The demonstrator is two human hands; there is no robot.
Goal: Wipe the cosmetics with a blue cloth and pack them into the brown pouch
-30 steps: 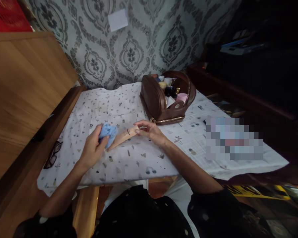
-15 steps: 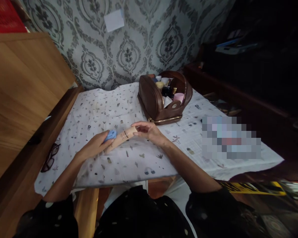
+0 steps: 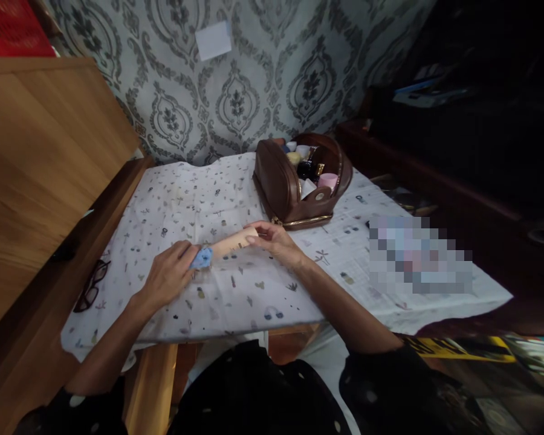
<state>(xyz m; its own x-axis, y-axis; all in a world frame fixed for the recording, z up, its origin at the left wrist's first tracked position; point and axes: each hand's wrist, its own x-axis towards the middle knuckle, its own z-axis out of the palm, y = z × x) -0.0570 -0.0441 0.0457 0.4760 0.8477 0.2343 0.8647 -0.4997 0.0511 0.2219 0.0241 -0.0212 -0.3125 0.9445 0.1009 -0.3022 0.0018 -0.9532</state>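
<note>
My left hand [image 3: 170,275] is closed on a small blue cloth [image 3: 202,258] and presses it against the lower end of a beige cosmetic tube [image 3: 233,243]. My right hand [image 3: 275,239] pinches the tube's upper end, holding it slanted just above the patterned white tablecloth [image 3: 236,290]. Behind my right hand stands an open brown toiletry bag [image 3: 294,187] packed with small jars and bottles.
A pair of dark glasses [image 3: 90,284] lies on the cloth's left edge beside a wooden cabinet [image 3: 40,169]. A newspaper [image 3: 358,235] covers the table's right side. Patterned wallpaper rises at the back, and dark furniture [image 3: 457,157] stands to the right.
My left hand has slid the blue cloth down along the tube, from bunched and raised to pressed low near its end. The right hand has kept its hold on the tube.
</note>
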